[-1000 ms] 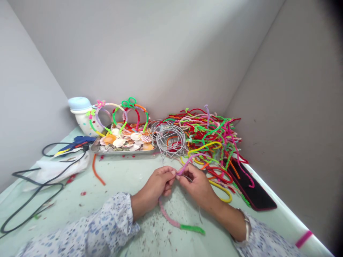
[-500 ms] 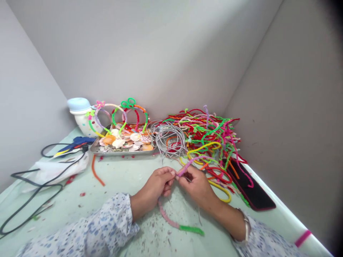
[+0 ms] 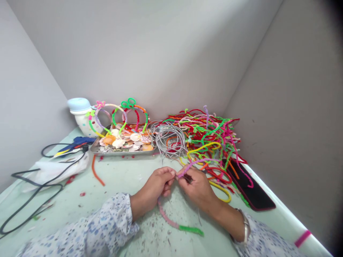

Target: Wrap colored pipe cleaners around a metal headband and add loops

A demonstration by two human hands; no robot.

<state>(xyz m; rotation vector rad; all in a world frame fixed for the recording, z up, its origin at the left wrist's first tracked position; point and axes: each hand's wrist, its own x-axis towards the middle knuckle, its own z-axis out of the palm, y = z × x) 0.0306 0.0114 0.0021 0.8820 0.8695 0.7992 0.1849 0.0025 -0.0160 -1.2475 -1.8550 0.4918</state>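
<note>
Purple stem [image 3: 197, 162] slanted far-right from right fingers [image 3: 182, 182], pinched on it | left fingers [image 3: 166, 170] closed on pink-green strip [image 3: 168, 221]

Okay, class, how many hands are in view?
2: the left hand, pinching the chenille-wrapped band, and the right hand, close beside it, gripping the purple chenille stem.

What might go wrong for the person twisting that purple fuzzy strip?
The purple fuzzy strip arches from the right hand towards the heap of strips, so it might snag there.

It is pinched only at the fingertips beside the left hand, so it could slip.

The decorated hoops stand upright among loose shells; a knock might topple them.
</note>
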